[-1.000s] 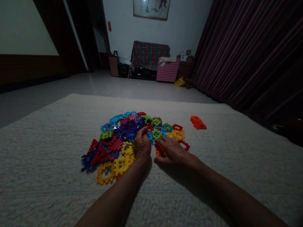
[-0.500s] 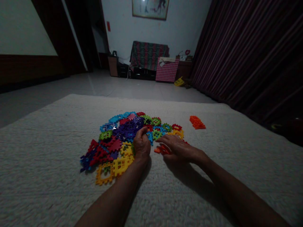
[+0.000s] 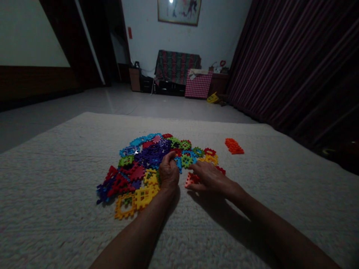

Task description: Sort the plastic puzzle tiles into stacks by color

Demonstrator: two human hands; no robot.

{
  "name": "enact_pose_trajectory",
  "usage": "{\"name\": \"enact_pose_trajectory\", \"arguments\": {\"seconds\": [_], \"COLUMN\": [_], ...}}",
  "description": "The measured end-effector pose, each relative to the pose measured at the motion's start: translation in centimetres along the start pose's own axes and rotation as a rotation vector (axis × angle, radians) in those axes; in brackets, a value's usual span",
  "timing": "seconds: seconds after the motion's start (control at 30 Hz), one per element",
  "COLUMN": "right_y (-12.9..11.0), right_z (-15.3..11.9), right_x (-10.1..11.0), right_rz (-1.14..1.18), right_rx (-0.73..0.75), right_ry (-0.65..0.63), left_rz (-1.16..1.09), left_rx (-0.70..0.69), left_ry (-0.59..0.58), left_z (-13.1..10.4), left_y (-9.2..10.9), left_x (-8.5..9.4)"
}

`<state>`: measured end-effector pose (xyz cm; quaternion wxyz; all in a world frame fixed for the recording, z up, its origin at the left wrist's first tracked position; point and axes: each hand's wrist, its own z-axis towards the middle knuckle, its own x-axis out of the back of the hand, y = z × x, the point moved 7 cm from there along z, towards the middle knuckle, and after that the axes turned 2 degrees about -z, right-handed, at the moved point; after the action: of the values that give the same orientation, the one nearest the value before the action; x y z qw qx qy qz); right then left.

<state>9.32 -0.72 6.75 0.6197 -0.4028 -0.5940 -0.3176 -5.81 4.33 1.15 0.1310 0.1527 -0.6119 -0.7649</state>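
Note:
Multicoloured plastic interlocking pieces, toothed at the edges, lie in a loose heap on the pale quilted mat. My left hand stands on its side against the heap's right edge, thumb up. Its other fingers are mostly hidden, on the side toward the pieces. My right hand is bent over orange interlocking pieces just right of my left hand, with its thumb at their near side and fingertips at the far side. How many orange pieces are in this grip is hidden.
A row of orange pieces lies apart at the far right of the heap. Beyond the mat are a tiled floor, a low cabinet with a cloth-covered object and a yellow item. A dark curtain hangs on the right.
The orange pieces under my right hand have turned up more on edge, and that hand has closed around them. My left hand stays nearly in place. The view has shifted slightly.

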Motion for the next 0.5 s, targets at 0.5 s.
{"name": "enact_pose_trajectory", "arguments": {"seconds": [0.5], "right_y": [-1.6], "right_z": [-0.5], "right_x": [-1.5], "right_rz": [0.053], "right_rx": [-0.108], "right_ry": [0.201], "left_rz": [-0.005], "left_rx": [0.011], "left_ry": [-0.009], "left_z": [-0.1], "left_y": [-0.5], "left_x": [-0.1]}}
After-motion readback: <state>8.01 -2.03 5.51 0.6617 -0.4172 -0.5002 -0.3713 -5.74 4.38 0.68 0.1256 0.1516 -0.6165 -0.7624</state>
